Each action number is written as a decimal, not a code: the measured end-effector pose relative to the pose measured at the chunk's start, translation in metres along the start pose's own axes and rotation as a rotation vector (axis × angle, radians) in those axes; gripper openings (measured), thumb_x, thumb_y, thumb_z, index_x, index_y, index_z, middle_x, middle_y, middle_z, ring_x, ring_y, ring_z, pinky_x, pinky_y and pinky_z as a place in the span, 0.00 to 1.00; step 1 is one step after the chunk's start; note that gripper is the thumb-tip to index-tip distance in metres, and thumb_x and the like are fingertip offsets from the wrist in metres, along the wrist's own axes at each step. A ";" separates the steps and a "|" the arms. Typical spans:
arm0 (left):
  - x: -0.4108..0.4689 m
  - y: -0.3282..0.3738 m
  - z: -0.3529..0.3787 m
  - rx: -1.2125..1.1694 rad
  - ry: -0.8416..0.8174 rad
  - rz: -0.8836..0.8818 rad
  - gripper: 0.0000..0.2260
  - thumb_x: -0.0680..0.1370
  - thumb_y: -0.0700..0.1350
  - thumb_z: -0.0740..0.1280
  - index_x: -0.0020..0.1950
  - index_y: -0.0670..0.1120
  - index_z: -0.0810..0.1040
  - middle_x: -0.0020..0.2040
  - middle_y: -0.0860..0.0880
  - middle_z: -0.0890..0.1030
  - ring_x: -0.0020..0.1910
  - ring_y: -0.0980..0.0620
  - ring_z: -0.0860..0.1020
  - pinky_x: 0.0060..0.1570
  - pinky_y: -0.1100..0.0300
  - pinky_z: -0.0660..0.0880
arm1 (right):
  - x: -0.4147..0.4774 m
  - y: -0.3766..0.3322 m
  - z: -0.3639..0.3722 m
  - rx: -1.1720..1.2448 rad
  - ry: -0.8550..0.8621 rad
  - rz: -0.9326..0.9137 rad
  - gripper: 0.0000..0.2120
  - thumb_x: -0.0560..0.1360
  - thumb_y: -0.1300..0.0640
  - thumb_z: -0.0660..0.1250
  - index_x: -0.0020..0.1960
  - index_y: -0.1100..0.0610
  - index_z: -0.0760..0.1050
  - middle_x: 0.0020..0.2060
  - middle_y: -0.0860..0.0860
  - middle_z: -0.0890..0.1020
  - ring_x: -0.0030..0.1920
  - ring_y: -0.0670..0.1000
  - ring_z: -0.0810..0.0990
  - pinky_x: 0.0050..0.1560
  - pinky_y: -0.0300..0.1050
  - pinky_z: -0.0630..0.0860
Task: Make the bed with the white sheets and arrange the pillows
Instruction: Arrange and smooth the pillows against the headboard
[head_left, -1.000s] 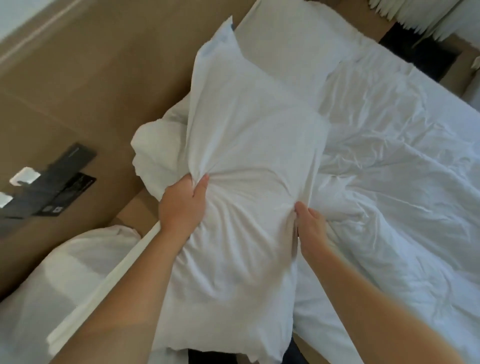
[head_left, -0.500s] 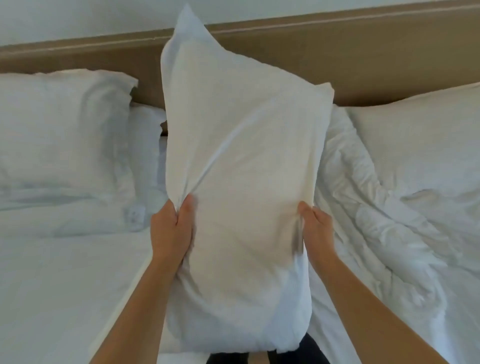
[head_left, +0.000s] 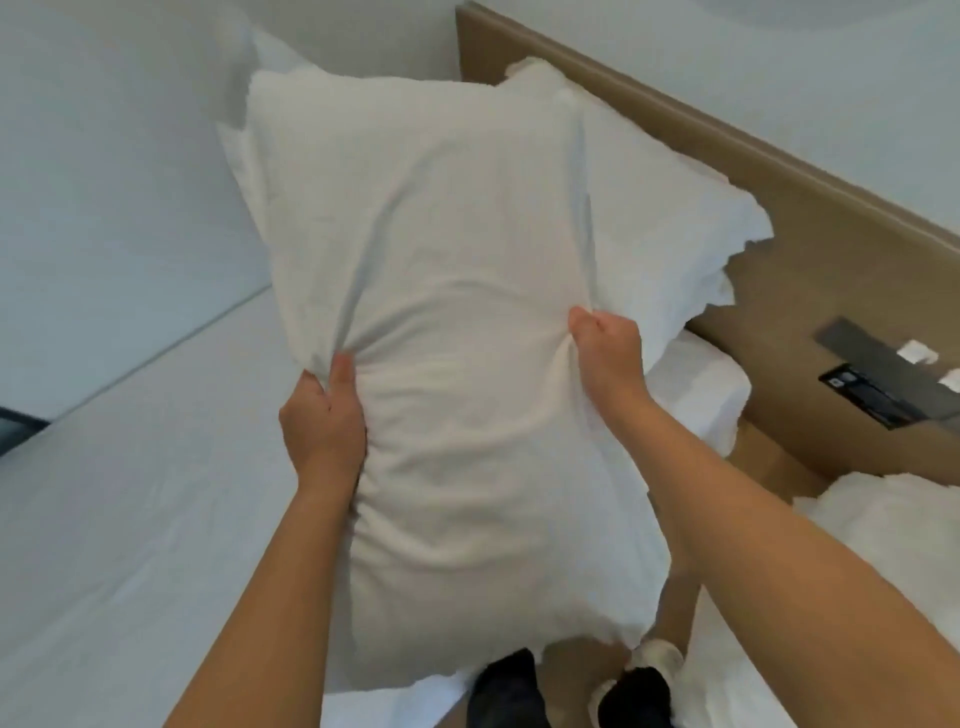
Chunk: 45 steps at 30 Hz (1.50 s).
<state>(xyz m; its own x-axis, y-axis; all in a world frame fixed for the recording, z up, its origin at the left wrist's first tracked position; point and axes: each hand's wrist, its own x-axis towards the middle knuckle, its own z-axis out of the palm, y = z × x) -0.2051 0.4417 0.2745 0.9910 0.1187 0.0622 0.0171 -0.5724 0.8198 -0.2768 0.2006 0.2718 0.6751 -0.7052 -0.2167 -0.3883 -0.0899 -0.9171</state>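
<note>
We've got the bed (head_left: 130, 519) with its white sheet filling the left side of the frame. Dead centre is the pillow (head_left: 467, 312), held up on end above the bed. The wooden headboard (head_left: 831, 249) runs down the upper right, with a second pillow (head_left: 670, 208) against it, just behind ours. Our left hand (head_left: 324, 421) grips the pillow's left edge, bunching the fabric, and our right hand (head_left: 608, 353) is clenched on its right edge.

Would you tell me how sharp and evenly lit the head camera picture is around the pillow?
Head view: soft, even light, no glare; the white fabric pillow shows crease shadows where the left hand and right hand grip it; detail is slightly smeared, and the white bed sheet looks nearly featureless.
</note>
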 end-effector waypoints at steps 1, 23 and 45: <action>0.017 -0.008 -0.004 0.097 -0.038 -0.053 0.20 0.82 0.56 0.57 0.54 0.39 0.75 0.48 0.40 0.80 0.49 0.41 0.77 0.44 0.57 0.67 | 0.017 -0.014 0.023 -0.093 -0.003 -0.045 0.22 0.80 0.55 0.60 0.29 0.53 0.59 0.27 0.50 0.67 0.32 0.52 0.66 0.37 0.47 0.61; -0.115 0.033 0.236 1.070 -0.920 0.653 0.32 0.82 0.61 0.50 0.80 0.47 0.44 0.80 0.41 0.47 0.78 0.41 0.46 0.73 0.37 0.50 | -0.046 0.222 -0.216 -1.117 -0.043 0.503 0.33 0.79 0.32 0.41 0.79 0.44 0.39 0.80 0.53 0.44 0.78 0.60 0.42 0.74 0.68 0.44; -0.664 0.199 0.554 1.080 -1.519 1.882 0.35 0.79 0.67 0.47 0.80 0.52 0.40 0.80 0.46 0.39 0.78 0.43 0.37 0.74 0.38 0.41 | -0.240 0.500 -0.607 -0.282 0.527 1.257 0.36 0.79 0.35 0.53 0.79 0.44 0.38 0.79 0.51 0.47 0.78 0.62 0.46 0.71 0.68 0.58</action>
<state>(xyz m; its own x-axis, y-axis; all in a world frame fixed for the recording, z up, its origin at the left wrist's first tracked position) -0.7858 -0.2003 0.0805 -0.4564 -0.6703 -0.5852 -0.8496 0.5236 0.0629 -1.0137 -0.1018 0.0678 -0.5062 -0.5911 -0.6280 -0.7058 0.7024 -0.0921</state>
